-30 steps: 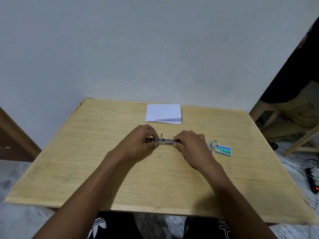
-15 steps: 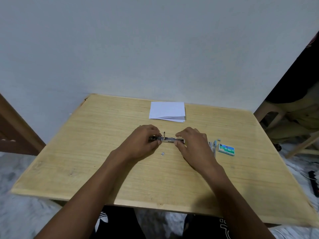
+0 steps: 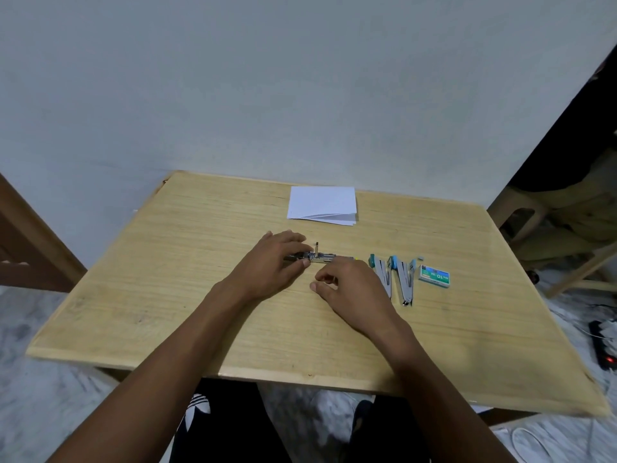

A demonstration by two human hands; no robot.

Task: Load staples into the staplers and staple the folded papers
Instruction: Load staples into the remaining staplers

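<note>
A small metal stapler [image 3: 322, 257] lies opened out on the wooden table [image 3: 187, 269], its pusher rod sticking up. My left hand [image 3: 275, 264] grips the stapler's left end. My right hand [image 3: 349, 287] is just in front of the stapler's right end. Its thumb and forefinger pinch together low on the table, and what they hold is hidden. Two more staplers with blue ends [image 3: 384, 275] [image 3: 406, 280] lie open to the right. A green and blue staple box [image 3: 434, 277] sits beside them. The folded white papers [image 3: 322, 205] are stacked at the far edge.
A wall runs close behind the table. A plastic stool [image 3: 521, 218] and a wooden frame stand at the right. A black power strip [image 3: 604, 345] and cables lie on the floor there. My knees are under the near edge.
My right hand left the stapler's right end and came toward me to where a small staple piece lay; that piece is out of sight. The two other staplers are uncovered. My left hand kept its grip.
</note>
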